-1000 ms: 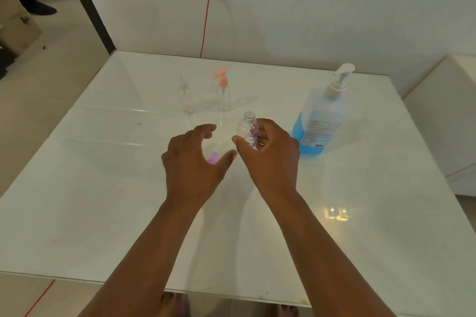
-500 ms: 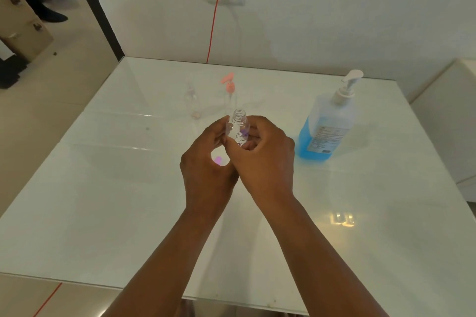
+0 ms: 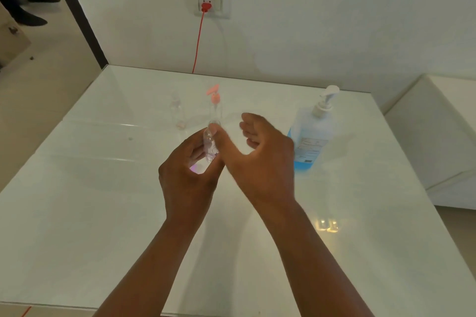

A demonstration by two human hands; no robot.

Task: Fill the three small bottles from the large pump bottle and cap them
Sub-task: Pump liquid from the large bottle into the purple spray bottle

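The left hand (image 3: 189, 175) grips a small clear uncapped bottle (image 3: 210, 143) above the middle of the glossy white surface (image 3: 77, 213), its fingers and thumb curled round the body so that the open neck points up and away from the person. The right hand (image 3: 260, 159) hangs just beside it, fingers spread and loosely bent, holding nothing; its thumb lies close to the bottle, though whether it touches cannot be told because the hand is blurred. A small purple-pink object (image 3: 193, 169) shows through the gap under the left hand, too blurred to name. Farther back, towards the far edge of the surface, stand two more small clear bottles: one with a pink pump top (image 3: 215, 105), directly behind the held bottle, and one with a clear top (image 3: 177, 113) to its left, the two near each other but apart. The large pump bottle (image 3: 313, 134), with blue liquid in its lower part and a white pump head, stands upright near the right edge, close to the right hand. On the wall behind, a red cable (image 3: 198, 44) runs down from a socket (image 3: 210, 0) to the far edge of the surface.
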